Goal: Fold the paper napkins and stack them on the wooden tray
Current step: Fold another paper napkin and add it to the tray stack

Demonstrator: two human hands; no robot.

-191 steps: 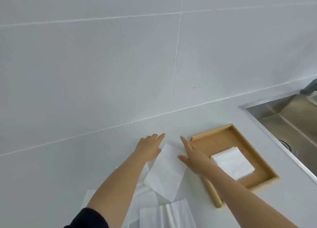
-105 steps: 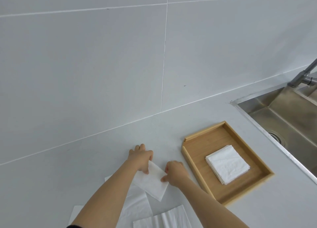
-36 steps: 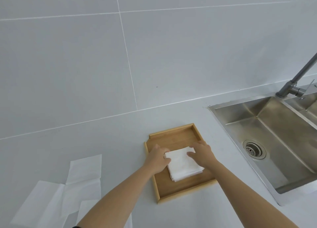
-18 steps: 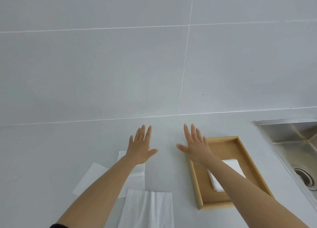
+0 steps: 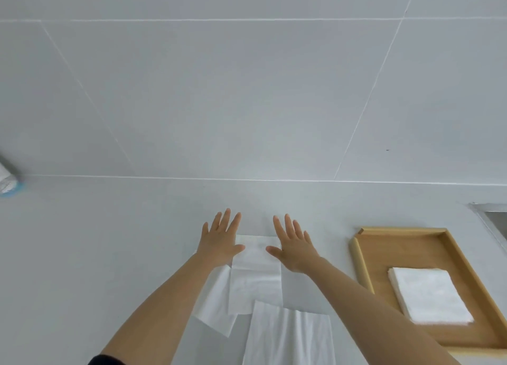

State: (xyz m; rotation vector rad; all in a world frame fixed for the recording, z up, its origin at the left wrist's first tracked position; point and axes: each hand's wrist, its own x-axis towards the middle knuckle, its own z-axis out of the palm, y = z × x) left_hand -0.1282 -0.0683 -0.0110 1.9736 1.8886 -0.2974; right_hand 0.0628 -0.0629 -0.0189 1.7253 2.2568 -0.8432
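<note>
Three unfolded white paper napkins lie overlapping on the counter: one [image 5: 255, 271] between my hands, one [image 5: 216, 307] beneath it to the left, one [image 5: 288, 334] nearest me. My left hand [image 5: 220, 239] is spread flat at the top-left corner of the middle napkin. My right hand [image 5: 292, 245] is spread flat at its top-right corner. Both hold nothing. To the right, the wooden tray [image 5: 362, 257] carries a stack of folded napkins [image 5: 428, 293].
The white counter [image 5: 109, 241] meets a grey tiled wall behind. A steel sink's corner [image 5: 491, 219] shows at the right edge, just beyond the tray. A white and blue object [image 5: 6, 183] sits at the far left by the wall.
Both hands left the folded stack on the tray and moved left to the loose napkins. In the last half second they came down with fingers spread onto the middle napkin.
</note>
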